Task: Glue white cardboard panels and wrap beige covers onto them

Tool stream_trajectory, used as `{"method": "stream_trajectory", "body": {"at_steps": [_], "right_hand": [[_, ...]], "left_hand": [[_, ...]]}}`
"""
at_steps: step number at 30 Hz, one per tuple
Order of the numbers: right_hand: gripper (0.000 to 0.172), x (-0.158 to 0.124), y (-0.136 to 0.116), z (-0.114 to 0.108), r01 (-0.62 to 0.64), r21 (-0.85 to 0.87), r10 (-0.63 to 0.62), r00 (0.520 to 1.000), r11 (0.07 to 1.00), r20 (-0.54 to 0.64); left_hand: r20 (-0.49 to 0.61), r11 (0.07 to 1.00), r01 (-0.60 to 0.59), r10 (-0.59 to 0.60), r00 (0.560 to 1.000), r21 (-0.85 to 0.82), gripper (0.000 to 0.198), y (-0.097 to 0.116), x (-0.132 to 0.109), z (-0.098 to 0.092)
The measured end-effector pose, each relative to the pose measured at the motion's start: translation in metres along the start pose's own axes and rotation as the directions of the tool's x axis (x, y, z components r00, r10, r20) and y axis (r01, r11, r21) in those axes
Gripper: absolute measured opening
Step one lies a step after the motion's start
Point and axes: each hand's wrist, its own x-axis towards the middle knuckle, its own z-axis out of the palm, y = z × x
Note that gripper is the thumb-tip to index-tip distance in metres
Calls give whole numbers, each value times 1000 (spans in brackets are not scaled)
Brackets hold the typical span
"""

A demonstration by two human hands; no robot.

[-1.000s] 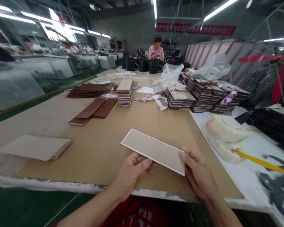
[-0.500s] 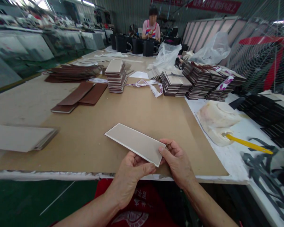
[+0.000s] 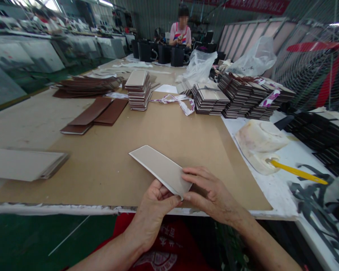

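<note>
A flat beige panel (image 3: pixel 161 167) with a pale edge is held tilted over the brown board (image 3: pixel 107 165) near the table's front. My left hand (image 3: pixel 156 205) grips its near long edge, thumb close to the near corner and fingers partly hidden beneath. At the panel's right end is my right hand (image 3: pixel 209 192), its fingers laid over the top face and its thumb at the near corner, closed on that end.
Beige panels (image 3: pixel 22 163) lie at the left. Farther back are brown pieces (image 3: pixel 92 111), a panel stack (image 3: pixel 137 90) and tied stacks (image 3: pixel 210 98). At the right stands a whitish container (image 3: pixel 260 145) with a yellow handle (image 3: pixel 299 172). A person (image 3: pixel 180 34) is at the far end.
My right hand has turned, its fingers now over the panel's top face and its thumb lower at the near corner. The panel's far end has shifted slightly right and away.
</note>
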Motion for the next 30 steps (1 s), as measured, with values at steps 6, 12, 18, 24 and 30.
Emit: {"method": "stream_trajectory", "body": {"at_steps": [6, 12, 18, 24, 30], "right_hand": [[34, 4, 3, -10, 106, -128, -93, 990, 986, 107], [30, 20, -3, -16, 245, -141, -225, 964, 959, 141], [32, 39, -2, -22, 327, -197, -318, 945, 924, 77], [22, 80, -11, -44, 266, -241, -291, 954, 933, -75], [19, 134, -19, -52, 226, -271, -292, 927, 936, -236]], "left_hand": [[-13, 1000, 4, -4, 1000, 27, 43, 0, 1, 3], [-129, 993, 111, -115, 985, -41, 45, 6, 2, 8], [-132, 981, 173, -183, 974, -82, 41, -1, 5, 9], [-146, 969, 224, -238, 960, -106, 43, -3, 11, 22], [-154, 963, 243, -259, 953, -113, 39, -8, 14, 34]]}}
